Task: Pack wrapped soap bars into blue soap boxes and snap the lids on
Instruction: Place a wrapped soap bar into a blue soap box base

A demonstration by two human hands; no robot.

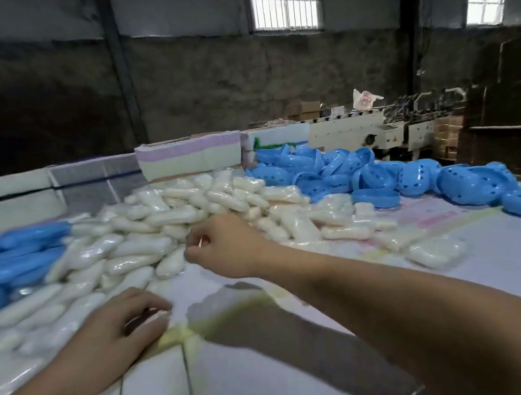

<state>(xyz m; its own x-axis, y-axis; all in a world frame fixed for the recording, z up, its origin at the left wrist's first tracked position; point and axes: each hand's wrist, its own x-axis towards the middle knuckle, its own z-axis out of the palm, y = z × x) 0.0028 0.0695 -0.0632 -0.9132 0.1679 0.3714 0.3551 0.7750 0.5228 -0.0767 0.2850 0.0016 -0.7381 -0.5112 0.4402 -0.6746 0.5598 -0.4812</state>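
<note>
- A heap of white oblong soap bars in clear plastic wrap (171, 228) lies across the middle of the glossy pale tabletop (274, 376), spreading left and toward the near edge; motion blur softens the bars nearest the camera
- The right hand (222, 244) reaches to the heap's near edge, its fingers (193, 250) curled at a wrapper; whether they actually pinch it cannot be told through the blur
- The left hand (120, 326) rests at the heap's near-left fringe, fingers bent over a wrapped bar (155, 317) that is mostly hidden beneath them, so the hold is unclear
- Smooth blue plastic lids (14, 260) pile at the left, blurred and cut off by the frame edge
- Blue perforated plastic soap boxes (414, 175) are heaped at the right behind the soap, the nearest ones running out of view
- A pale block with a pink band (188, 157) stands just behind the heap
- Further back, a cream machine (359, 132) and stacked brown cartons (504, 108) sit in dim light, their details hard to read
</note>
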